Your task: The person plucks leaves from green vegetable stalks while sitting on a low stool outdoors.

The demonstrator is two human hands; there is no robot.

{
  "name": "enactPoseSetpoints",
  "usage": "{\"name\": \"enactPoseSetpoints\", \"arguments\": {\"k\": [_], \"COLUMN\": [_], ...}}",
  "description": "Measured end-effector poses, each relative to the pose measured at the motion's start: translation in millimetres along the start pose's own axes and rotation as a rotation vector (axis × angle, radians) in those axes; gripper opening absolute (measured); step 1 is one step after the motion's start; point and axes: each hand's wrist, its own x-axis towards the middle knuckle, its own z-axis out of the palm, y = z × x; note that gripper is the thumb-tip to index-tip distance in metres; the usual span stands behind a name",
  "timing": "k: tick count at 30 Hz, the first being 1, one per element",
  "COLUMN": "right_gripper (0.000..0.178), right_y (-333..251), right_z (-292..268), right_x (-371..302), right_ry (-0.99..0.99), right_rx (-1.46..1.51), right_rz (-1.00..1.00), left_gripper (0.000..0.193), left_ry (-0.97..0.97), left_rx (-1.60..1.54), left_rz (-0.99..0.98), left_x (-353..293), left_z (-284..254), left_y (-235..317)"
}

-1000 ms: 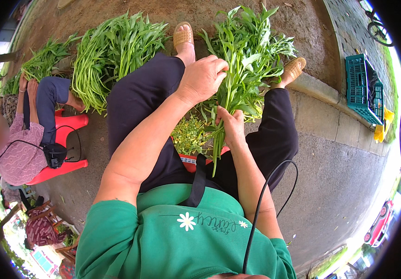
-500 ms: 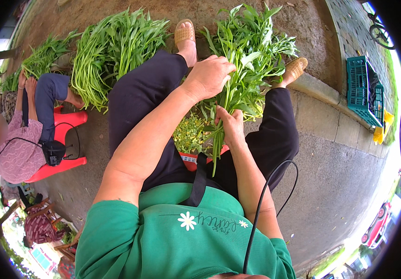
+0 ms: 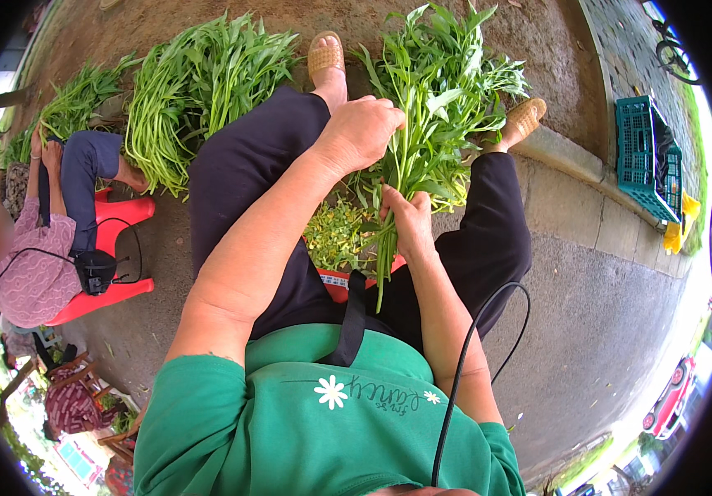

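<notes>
A bunch of water spinach (image 3: 408,165) hangs between my knees, its leafy tops pointing away and its cut stems toward my belly. My right hand (image 3: 410,221) is closed around the stems low down. Higher up, my left hand (image 3: 360,136) is curled, fingertips at the left edge of the stalks; whatever it pinches is hidden. Under the bunch, more water spinach greens (image 3: 500,78) lie between my sandalled feet. Yellowed leaf scraps (image 3: 335,236) are heaped on the ground below my hands.
A large pile of greens (image 3: 207,91) lies left of my left foot. Further left, a person (image 3: 38,256) sits on a red plastic stool (image 3: 112,240), hands at other greens. At right, a teal crate (image 3: 641,157) stands beyond a curb (image 3: 575,161). A black cable (image 3: 459,372) loops beside my right arm.
My left hand has shifted slightly left, from over the stalks to their edge. The right hand keeps its hold on the stems, almost unmoved.
</notes>
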Motion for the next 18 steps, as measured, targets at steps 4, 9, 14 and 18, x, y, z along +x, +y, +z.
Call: {"name": "enactPoseSetpoints", "arguments": {"k": [4,9,14,18], "right_gripper": [0.022,0.022,0.022,0.024], "right_y": [3.2,1.9,-1.4,-1.8], "right_z": [-3.3,-2.9,0.8,0.6], "right_x": [2.6,1.9,-0.9,-0.6], "right_ry": [0.0,0.01,0.031,0.03], "right_rx": [-0.051,-0.047,0.018,0.016], "right_rz": [0.024,0.011,0.008,0.0], "left_gripper": [0.015,0.009,0.013,0.011], "left_ry": [-0.025,-0.068,-0.12,-0.095], "left_rx": [0.025,0.049,0.097,0.04], "left_rz": [-0.017,-0.075,-0.106,-0.146], "left_x": [-1.0,-0.8,-0.7,-1.6], "left_z": [-1.5,-6.1,-2.0,-0.5], "left_y": [-1.7,3.6,-2.4,-3.8]}}
